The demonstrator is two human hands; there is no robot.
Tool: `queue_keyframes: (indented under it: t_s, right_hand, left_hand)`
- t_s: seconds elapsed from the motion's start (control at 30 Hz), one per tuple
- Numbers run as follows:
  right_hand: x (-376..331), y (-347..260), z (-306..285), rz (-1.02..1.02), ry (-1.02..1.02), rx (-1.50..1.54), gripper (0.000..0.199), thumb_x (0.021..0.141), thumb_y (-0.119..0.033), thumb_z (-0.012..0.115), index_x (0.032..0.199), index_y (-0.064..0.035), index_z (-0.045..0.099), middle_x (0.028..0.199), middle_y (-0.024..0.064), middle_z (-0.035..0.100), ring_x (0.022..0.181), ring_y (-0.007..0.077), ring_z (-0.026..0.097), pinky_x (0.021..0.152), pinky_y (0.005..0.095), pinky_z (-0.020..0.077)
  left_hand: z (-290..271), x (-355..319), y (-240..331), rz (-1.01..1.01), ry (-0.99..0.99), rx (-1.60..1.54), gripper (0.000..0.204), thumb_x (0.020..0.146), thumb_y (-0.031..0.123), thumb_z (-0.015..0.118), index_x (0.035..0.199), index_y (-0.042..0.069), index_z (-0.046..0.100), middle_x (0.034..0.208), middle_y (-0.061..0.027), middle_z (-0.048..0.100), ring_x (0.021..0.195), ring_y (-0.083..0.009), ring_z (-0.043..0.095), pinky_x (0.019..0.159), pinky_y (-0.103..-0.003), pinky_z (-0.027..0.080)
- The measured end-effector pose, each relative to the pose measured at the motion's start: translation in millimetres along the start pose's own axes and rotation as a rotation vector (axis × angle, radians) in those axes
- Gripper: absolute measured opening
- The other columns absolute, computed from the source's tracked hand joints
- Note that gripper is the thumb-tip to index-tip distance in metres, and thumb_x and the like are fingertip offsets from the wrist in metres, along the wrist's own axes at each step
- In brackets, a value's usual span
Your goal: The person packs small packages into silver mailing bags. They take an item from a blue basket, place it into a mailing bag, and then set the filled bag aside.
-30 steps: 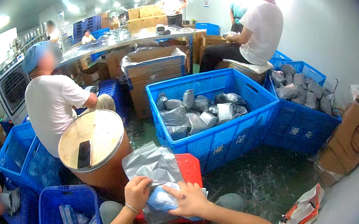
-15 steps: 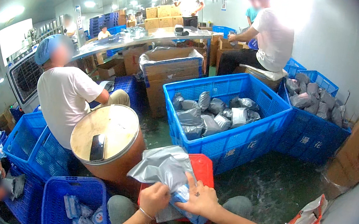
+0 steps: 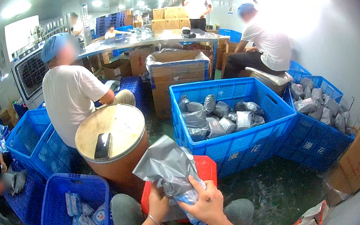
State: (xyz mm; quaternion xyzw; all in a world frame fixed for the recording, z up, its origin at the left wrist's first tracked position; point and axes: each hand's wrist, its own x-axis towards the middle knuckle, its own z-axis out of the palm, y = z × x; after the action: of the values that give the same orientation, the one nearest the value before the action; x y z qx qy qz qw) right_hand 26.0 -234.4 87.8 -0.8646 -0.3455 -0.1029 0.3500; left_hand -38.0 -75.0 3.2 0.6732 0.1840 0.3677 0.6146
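Observation:
A grey plastic mailing bag is held up over a red plastic bin between my knees. From the bag's near end sticks out a blue-and-white soft packet, partly covered by the bag. My left hand grips the bag from below on its left side, its fingertips hidden under the plastic. My right hand is closed around the packet at the bag's mouth, thumb and fingers pressing on packet and bag.
A blue basket with blue-and-white packets stands at lower left. Beyond it is a round drum with a phone on top. A big blue crate holds several filled grey bags. Co-workers sit nearby; a cardboard sheet leans right.
The bag has been lifted and tilted more upright. My left hand has moved from the bag's near edge to beneath it. The right hand stays at the packet.

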Motion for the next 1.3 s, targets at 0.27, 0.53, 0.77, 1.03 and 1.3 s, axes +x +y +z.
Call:
queue_keyframes:
  t_s: [0.27,0.53,0.77,1.03,1.3]
  right_hand:
    - [10.8,11.3,-0.3,0.226,0.044,0.317,0.078,0.059,-0.038,0.088,0.127,-0.0143,0.061,0.126,0.019,0.054,0.113,0.0343,0.059,0.096,0.0406,0.0476]
    - [-7.1,2.9,12.7,0.198,-0.267,0.024,0.093,0.063,-0.045,0.086,0.143,-0.0165,0.046,0.141,0.0315,0.042,0.124,0.0411,0.052,0.102,0.0422,0.0446]
    - [-4.5,61.4,-21.5,0.094,-0.778,0.542,0.115,0.065,-0.031,0.089,0.155,-0.0094,0.02,0.137,0.0251,0.052,0.128,0.0301,0.052,0.106,0.0365,0.0397]
    - [-42.0,44.4,12.2,0.194,-0.328,0.341,0.102,0.066,-0.028,0.086,0.15,-0.008,0.031,0.126,0.0278,0.059,0.115,0.036,0.062,0.096,0.0378,0.048]
    - [1.9,24.1,66.4,0.219,-0.114,-0.118,0.083,0.067,-0.036,0.081,0.138,-0.0121,0.043,0.079,0.0192,0.069,0.077,0.0386,0.069,0.07,0.0471,0.053]
  left_hand:
    - [7.9,-27.4,-9.3,-0.051,-0.441,0.402,0.029,0.083,0.005,0.058,0.108,-0.008,0.061,0.089,-0.0266,0.067,0.093,-0.0237,0.068,0.083,-0.041,0.051]
    - [-1.6,-49.9,-10.7,-0.824,-0.479,-0.309,0.034,0.092,0.002,0.056,0.124,-0.009,0.051,0.114,-0.0119,0.063,0.09,-0.0179,0.065,0.074,-0.032,0.054]
    - [-25.6,-40.2,-27.8,-0.928,-0.671,-0.357,0.035,0.094,0.008,0.061,0.126,-0.005,0.054,0.118,-0.0117,0.063,0.103,-0.0221,0.066,0.088,-0.036,0.056]
    - [-25.9,-37.2,-16.1,-0.844,-0.788,-0.319,0.033,0.092,0.003,0.062,0.124,-0.004,0.057,0.122,-0.013,0.062,0.11,-0.0239,0.064,0.095,-0.037,0.054]
    - [-36.3,-38.1,-23.0,-0.816,-0.81,-0.489,0.041,0.094,0.005,0.061,0.132,-0.005,0.049,0.126,-0.0165,0.061,0.117,-0.0304,0.06,0.1,-0.039,0.051]
